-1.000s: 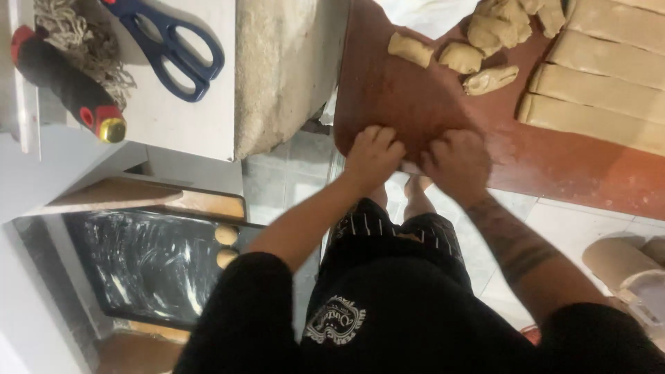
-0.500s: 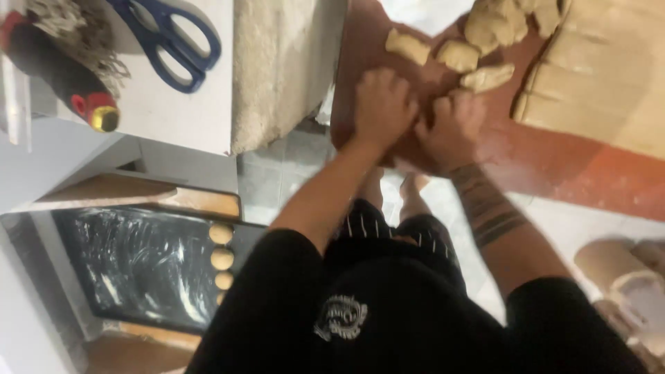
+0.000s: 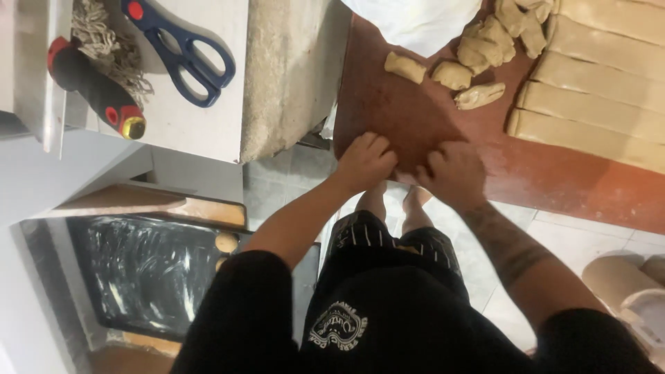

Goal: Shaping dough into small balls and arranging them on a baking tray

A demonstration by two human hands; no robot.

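My left hand (image 3: 366,161) and my right hand (image 3: 451,172) lie side by side, palms down and fingers curled, on the near corner of a reddish-brown board (image 3: 388,111). Whatever is under them is hidden. Three small cut pieces of dough (image 3: 451,75) lie on the board just beyond my hands. A heap of more pieces (image 3: 495,38) sits further back. Long flat strips of dough (image 3: 589,90) lie in a row at the right.
Blue-handled scissors (image 3: 181,52), a black-and-red handled tool (image 3: 93,86) and a bundle of twine (image 3: 104,41) lie on a white shelf at the left. A rough grey slab (image 3: 294,69) stands beside the board. A dark floured tray (image 3: 149,273) is below left, pale sandals (image 3: 623,284) at the lower right.
Both hands pushed forward over the board toward the cut dough pieces, then drew back to the near corner. The camera view shifted slightly.
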